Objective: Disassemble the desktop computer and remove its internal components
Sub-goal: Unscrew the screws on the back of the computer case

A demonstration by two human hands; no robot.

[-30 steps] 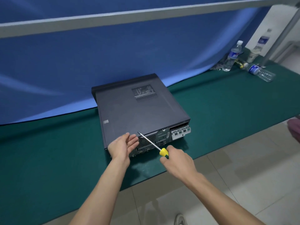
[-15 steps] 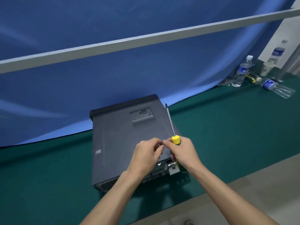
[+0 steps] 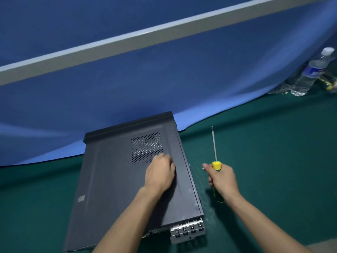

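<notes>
Case (image 3: 116, 179): lies flat on the green desk (image 3: 273, 152), side panel up, rear ports toward the viewer. This position presents the panel for removal.
Vent (image 3: 146, 147): perforated grille at the 1 o'clock area of the panel.
Left hand (image 3: 160, 173): rests on the panel just below the vent, fingers loosely curled against the surface and holding nothing. Judged purpose: to steady the case or slide the panel off.
Right hand (image 3: 223, 179): at 3 o'clock of the case, clear of it, fingers wrapped around the screwdriver (image 3: 216, 161) handle.
Screwdriver: shaft points to 12 o'clock, tip off the work. Held aside, it leaves the panel edge free.
Screws (image 3: 189, 164): small bright specks on the desk between the case and the right hand; likely panel screws, too small to confirm.
Bottle (image 3: 310, 73): at 2 o'clock, well apart, against the blue cloth.
Progress: early; the panel is still on, internals not exposed.
</notes>
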